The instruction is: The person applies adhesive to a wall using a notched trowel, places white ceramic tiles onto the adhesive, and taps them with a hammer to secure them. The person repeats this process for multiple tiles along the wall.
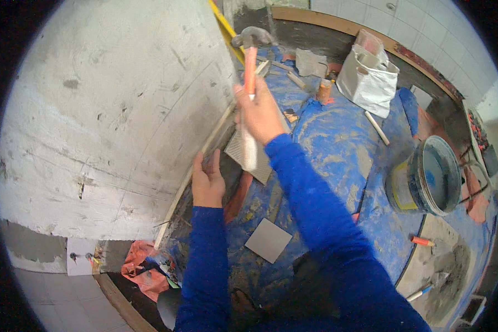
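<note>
My right hand (260, 113) is wrapped round the handle of a claw hammer (250, 69). The hammer stands roughly upright in the picture, its metal head beyond my fist and the pale handle end below it. My left hand (207, 183) has its fingers spread at the edge of a thin wooden strip (183, 185) along the bottom of the grey plastered wall (122, 110). Whether its fingertips touch the strip, I cannot tell. Beneath the hammer's handle lies a ribbed tile (264, 171). A plain square tile (268, 240) rests on the floor between my forearms.
A blue sheet (337, 149) smeared with mortar covers much of the floor. To the right stand a bucket of water (423, 177) and a white sack (368, 77). Near the bucket is a board (445, 265) with an orange-handled tool (422, 241). A yellow bar (227, 25) leans at the wall's far end.
</note>
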The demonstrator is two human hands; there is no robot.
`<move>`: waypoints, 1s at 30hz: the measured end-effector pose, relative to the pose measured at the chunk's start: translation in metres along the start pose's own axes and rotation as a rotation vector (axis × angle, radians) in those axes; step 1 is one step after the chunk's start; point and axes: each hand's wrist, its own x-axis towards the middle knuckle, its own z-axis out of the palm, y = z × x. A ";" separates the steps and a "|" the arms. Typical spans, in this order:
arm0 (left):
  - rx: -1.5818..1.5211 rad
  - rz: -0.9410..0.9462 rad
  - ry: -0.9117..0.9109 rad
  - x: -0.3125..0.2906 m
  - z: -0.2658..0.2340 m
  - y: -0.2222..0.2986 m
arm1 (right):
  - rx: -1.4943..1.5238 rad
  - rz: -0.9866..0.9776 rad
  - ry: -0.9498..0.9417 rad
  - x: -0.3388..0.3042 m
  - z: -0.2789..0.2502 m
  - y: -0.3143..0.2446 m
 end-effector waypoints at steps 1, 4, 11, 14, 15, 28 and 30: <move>0.124 -0.005 -0.020 0.001 -0.001 0.000 | -0.073 0.042 0.065 0.000 0.009 0.002; 0.107 -0.083 0.006 0.016 -0.005 0.009 | -0.091 0.010 0.208 -0.062 0.026 0.021; -0.620 -0.510 0.315 -0.002 0.012 0.029 | -0.034 0.378 0.009 -0.151 0.060 0.093; 0.181 -0.304 0.089 -0.028 0.015 0.061 | 0.050 0.345 0.065 -0.152 0.075 0.105; 0.582 -0.215 0.015 -0.033 0.017 0.070 | 0.064 0.363 0.074 -0.153 0.077 0.106; 2.472 1.195 -0.577 0.028 0.020 0.061 | -0.188 0.243 0.103 -0.132 0.006 0.026; 2.455 1.274 -0.549 0.028 0.020 0.062 | -0.161 0.222 0.218 -0.129 -0.001 0.011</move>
